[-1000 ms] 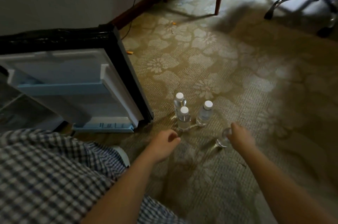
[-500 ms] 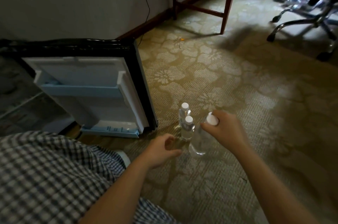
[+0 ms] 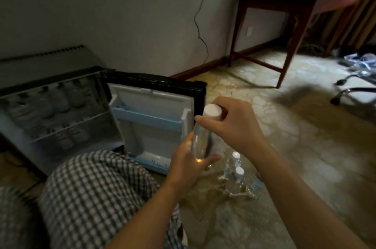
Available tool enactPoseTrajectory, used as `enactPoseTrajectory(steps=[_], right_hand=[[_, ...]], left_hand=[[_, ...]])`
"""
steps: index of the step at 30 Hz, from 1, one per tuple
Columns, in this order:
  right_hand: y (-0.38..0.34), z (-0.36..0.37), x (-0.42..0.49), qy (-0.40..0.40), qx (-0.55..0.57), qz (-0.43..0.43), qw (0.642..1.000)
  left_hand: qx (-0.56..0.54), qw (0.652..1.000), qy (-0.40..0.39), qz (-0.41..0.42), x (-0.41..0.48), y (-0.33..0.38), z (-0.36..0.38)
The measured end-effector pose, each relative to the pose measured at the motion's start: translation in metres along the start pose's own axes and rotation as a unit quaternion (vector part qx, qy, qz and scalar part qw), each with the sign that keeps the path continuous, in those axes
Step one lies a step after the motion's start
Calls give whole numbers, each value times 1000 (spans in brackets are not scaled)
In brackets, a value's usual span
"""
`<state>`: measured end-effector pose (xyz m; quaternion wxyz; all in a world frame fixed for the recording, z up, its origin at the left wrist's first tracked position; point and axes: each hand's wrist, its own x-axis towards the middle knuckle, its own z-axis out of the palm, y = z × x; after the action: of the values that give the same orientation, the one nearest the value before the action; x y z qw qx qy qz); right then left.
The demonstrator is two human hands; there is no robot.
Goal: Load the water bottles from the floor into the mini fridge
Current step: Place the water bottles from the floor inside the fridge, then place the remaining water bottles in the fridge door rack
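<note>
A clear water bottle (image 3: 200,143) with a white cap is held upright in the air in front of the open fridge door (image 3: 152,120). My right hand (image 3: 234,126) grips its neck just under the cap. My left hand (image 3: 189,159) cups its lower body and base. Two more capped bottles (image 3: 234,173) stand on the carpet just below and to the right of my hands. The mini fridge (image 3: 61,112) stands open at the left, with several bottles lying on its wire shelves.
My knee in checked cloth (image 3: 97,197) fills the lower left. A wooden side table (image 3: 284,24) stands against the wall behind, a cable hangs down the wall (image 3: 200,31), and an office chair base (image 3: 354,90) sits at the far right on the patterned carpet.
My right hand lifted one bottle off the carpet and carried it up and left toward the fridge door. My left hand rose to cup its base. The camera tilted up, showing the fridge interior.
</note>
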<state>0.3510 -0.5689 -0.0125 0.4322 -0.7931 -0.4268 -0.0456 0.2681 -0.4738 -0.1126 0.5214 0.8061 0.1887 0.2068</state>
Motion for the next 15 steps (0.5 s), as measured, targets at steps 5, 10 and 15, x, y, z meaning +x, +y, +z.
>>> enactPoseTrajectory(steps=[5, 10, 15], right_hand=[[-35, 24, 24, -23, 16, -54, 998], [-64, 59, 54, -30, 43, -89, 995], [-86, 113, 90, -46, -22, -116, 992]], left_hand=[[86, 996, 26, 25, 11, 6, -72], [120, 992, 30, 23, 36, 3, -145], [168, 983, 55, 46, 57, -21, -198]])
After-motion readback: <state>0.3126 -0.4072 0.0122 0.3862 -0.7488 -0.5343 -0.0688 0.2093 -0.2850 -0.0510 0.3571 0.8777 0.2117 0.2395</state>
